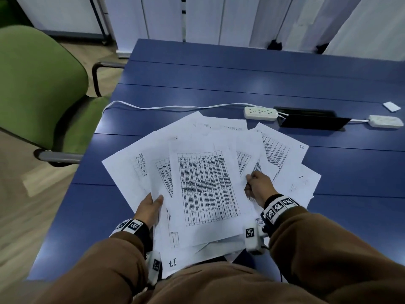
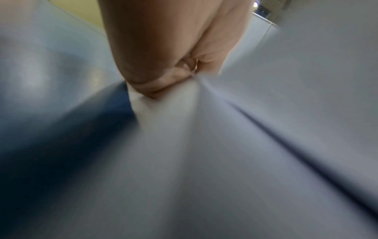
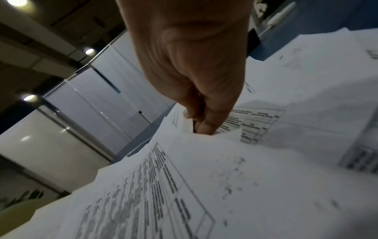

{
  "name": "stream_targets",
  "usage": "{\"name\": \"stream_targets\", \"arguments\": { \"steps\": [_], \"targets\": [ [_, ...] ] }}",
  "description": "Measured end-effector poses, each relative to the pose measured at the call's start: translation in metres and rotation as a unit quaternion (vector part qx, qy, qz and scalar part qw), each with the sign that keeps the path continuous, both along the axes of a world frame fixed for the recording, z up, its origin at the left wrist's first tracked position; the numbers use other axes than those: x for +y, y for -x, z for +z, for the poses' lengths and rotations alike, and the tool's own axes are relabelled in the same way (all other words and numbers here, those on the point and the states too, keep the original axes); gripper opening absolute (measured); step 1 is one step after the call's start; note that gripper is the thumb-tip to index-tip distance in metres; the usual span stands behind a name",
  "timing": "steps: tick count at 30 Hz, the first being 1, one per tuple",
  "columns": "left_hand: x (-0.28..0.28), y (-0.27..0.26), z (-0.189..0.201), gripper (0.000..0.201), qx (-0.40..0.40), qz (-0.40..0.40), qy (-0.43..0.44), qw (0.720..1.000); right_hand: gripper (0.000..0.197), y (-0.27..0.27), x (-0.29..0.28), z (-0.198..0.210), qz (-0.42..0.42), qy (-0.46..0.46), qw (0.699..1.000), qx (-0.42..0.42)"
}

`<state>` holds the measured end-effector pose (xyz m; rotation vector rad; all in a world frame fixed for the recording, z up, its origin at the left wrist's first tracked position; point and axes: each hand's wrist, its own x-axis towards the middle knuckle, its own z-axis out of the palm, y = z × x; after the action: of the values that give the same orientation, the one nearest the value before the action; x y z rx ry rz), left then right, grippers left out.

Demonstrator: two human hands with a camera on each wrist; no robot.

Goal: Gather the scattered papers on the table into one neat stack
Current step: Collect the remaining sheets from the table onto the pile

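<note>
I have a loose pile of papers (image 1: 206, 185) in front of me on the blue table (image 1: 219, 80), close to my tummy. My left hand (image 1: 150, 208) holds the left side of the pile – the thumb sits on top and the other fingers go under, so it is pinching the sheets. My right hand (image 1: 259, 186) is on the right side, and its fingers (image 3: 206, 126) are curled and tucked in between the sheets there, gripping some of them.

The top sheet (image 1: 208, 187) has a big table printed on it. Its long side points away from me, a bit tipped to the left. Under it the other sheets stick out like a fan.

The big thing now is where the stray sheets are. Most of them poke out to the right and far side, past my right hand, like the sheet marked 12 (image 1: 282, 148) and the one near the right edge of the fan (image 1: 302, 183). So my right hand is the nearer one, and I think it should pull those in toward the left hand. One wide sheet (image 1: 131, 159) sticks out to the left too, and the left hand is closer to that.

Behind the pile lie a white power strip (image 1: 260, 113) and its cord (image 1: 166, 107), close to the far sheets but not in my way – a green chair (image 1: 39, 84) stands to the left
</note>
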<state>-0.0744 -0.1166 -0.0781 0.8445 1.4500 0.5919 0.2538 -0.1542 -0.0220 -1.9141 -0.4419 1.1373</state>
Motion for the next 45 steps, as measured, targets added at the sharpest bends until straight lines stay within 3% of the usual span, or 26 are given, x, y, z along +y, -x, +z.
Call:
{"name": "stream_targets", "arguments": {
  "steps": [5, 8, 10, 13, 15, 20, 23, 26, 30, 32, 34, 36, 38, 41, 42, 43, 45],
  "targets": [
    [-0.002, -0.004, 0.008, 0.027, -0.016, 0.02, 0.003, 1.0, 0.024, -0.008, 0.008, 0.001, 0.046, 0.063, 0.969, -0.234],
    [-0.003, -0.003, 0.003, 0.024, -0.022, 0.024, 0.006, 0.999, 0.031, -0.018, 0.009, 0.011, 0.091, 0.08, 0.942, -0.313],
    [-0.003, -0.002, -0.003, 0.034, 0.001, 0.013, -0.013, 1.0, 0.032, -0.024, 0.008, 0.016, 0.151, 0.113, 0.931, -0.314],
    [-0.004, -0.008, 0.001, 0.081, 0.029, -0.008, -0.03, 0.999, 0.027, -0.023, 0.004, 0.015, 0.223, 0.127, 0.927, -0.273],
    [-0.005, -0.018, 0.018, 0.099, 0.058, -0.028, -0.042, 0.997, 0.025, -0.016, 0.003, 0.012, 0.257, 0.114, 0.936, -0.211],
    [-0.001, -0.027, 0.033, 0.073, 0.124, -0.014, -0.045, 0.991, 0.031, 0.001, 0.013, 0.011, 0.31, 0.129, 0.92, -0.205],
    [-0.007, -0.034, 0.039, 0.1, 0.089, -0.016, -0.049, 0.995, 0.02, 0.009, 0.016, 0.012, 0.288, 0.141, 0.913, -0.253],
    [-0.018, -0.046, 0.041, 0.121, 0.062, -0.022, -0.047, 0.997, 0.054, 0.037, 0.011, 0.002, 0.247, 0.137, 0.936, -0.212],
    [-0.022, -0.052, 0.055, 0.078, 0.051, -0.037, -0.107, 0.992, 0.079, 0.043, -0.001, -0.007, 0.249, 0.126, 0.947, -0.16],
    [-0.021, -0.055, 0.075, 0.071, 0.014, -0.029, -0.122, 0.992, 0.092, 0.031, -0.007, 0.006, 0.219, 0.095, 0.969, -0.065],
    [-0.022, -0.059, 0.1, 0.059, -0.027, -0.027, -0.147, 0.988, 0.1, 0.019, -0.014, 0.028, 0.172, 0.007, 0.984, 0.037],
    [-0.023, -0.068, 0.133, 0.039, -0.03, -0.037, -0.162, 0.986, 0.084, 0.009, -0.016, 0.053, 0.165, -0.094, 0.979, 0.08],
    [-0.019, -0.074, 0.155, 0.017, -0.01, -0.04, -0.178, 0.983, 0.062, 0.003, -0.013, 0.075, 0.128, -0.159, 0.977, 0.065],
    [-0.009, -0.08, 0.178, 0.079, 0.006, -0.034, -0.177, 0.984, 0.073, -0.001, -0.008, 0.103, 0.049, -0.229, 0.97, 0.065],
    [-0.005, -0.081, 0.182, 0.087, 0.015, -0.021, -0.176, 0.984, 0.07, 0.0, -0.008, 0.112, 0.039, -0.247, 0.966, 0.069],
    [-0.003, -0.082, 0.188, 0.083, 0.008, -0.02, -0.182, 0.983, 0.059, 0.002, -0.009, 0.12, 0.035, -0.256, 0.964, 0.065],
    [0.002, -0.084, 0.198, 0.049, -0.027, -0.015, -0.241, 0.97, 0.032, 0.005, -0.014, 0.138, 0.042, -0.277, 0.959, 0.045]
  ]
}}
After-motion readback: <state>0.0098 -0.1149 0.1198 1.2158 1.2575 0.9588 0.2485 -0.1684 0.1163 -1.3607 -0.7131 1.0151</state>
